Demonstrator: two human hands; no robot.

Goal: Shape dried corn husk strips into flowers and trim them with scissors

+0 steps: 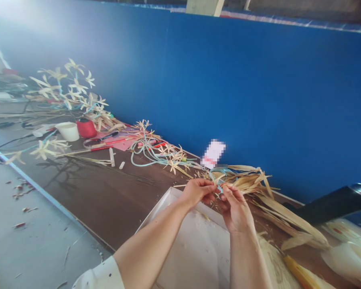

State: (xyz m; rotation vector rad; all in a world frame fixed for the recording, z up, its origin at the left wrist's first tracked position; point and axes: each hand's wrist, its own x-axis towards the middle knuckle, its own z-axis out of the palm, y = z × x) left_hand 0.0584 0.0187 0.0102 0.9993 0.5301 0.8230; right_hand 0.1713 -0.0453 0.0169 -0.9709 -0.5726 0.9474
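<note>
Both hands meet above the near edge of a white box lid or tray (171,196), with a small husk flower (219,180) between the fingertips. My left hand (198,191) is closed in a pinch on the flower's pale petals. From the right, my right hand (236,206) pinches a thin pale blue strip (220,188) at the flower's base. My fingers partly hide the flower and the strip. Just beyond my hands, dry corn husks (254,180) lie heaped along the blue wall.
Pale blue stems (138,158) with husk flowers lie left of my hands. Farther left are a red thread spool (86,128), a white cup (67,131) and a tall flower spray (75,84). A dark upright object (333,204) and a yellow-handled tool (299,273) are at right.
</note>
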